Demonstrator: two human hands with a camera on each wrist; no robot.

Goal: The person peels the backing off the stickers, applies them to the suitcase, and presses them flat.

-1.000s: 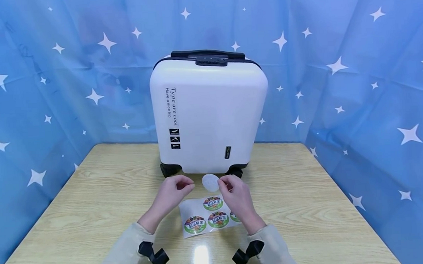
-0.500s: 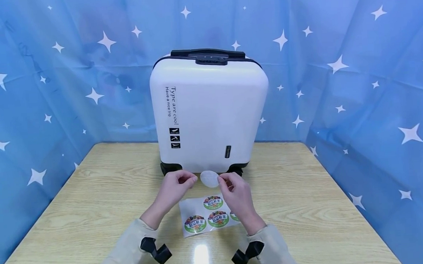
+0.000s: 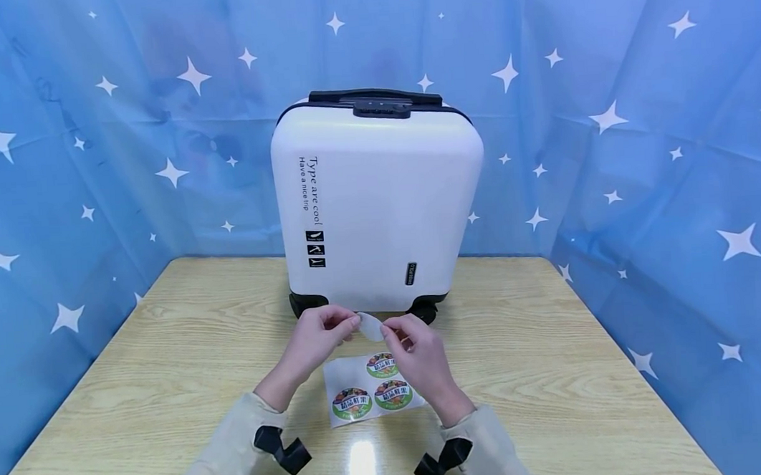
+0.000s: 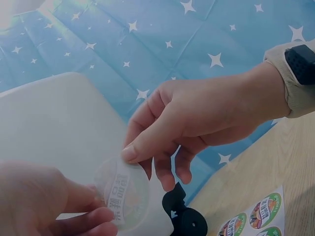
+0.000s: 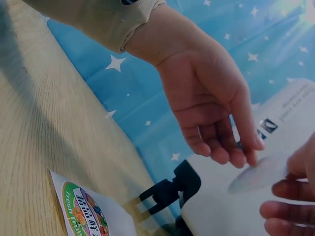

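A round clear-backed sticker (image 3: 370, 327) is held up between both hands, its pale back toward the head camera. My left hand (image 3: 317, 337) pinches the left edge with thumb and index fingertip. The right hand (image 3: 419, 350) pinches the opposite edge. In the left wrist view, printed characters show faintly through the sticker (image 4: 125, 199); the right wrist view has the sticker (image 5: 257, 176) nearly side-on. Below the hands, a white sticker sheet (image 3: 336, 380) lies on the table with several round fruit stickers, partly covered by the right hand.
Behind the hands a white suitcase (image 3: 379, 202) stands upright on the wooden table (image 3: 187, 362). It has black wheels (image 3: 308, 304), a black top handle (image 3: 376, 96) and printed lettering on its left side. A blue star-patterned curtain (image 3: 123, 136) hangs around the back and sides.
My left hand has moved right and taken hold of the sticker's left edge. The right hand has shifted slightly left, and the sticker has tilted and moved left with it.
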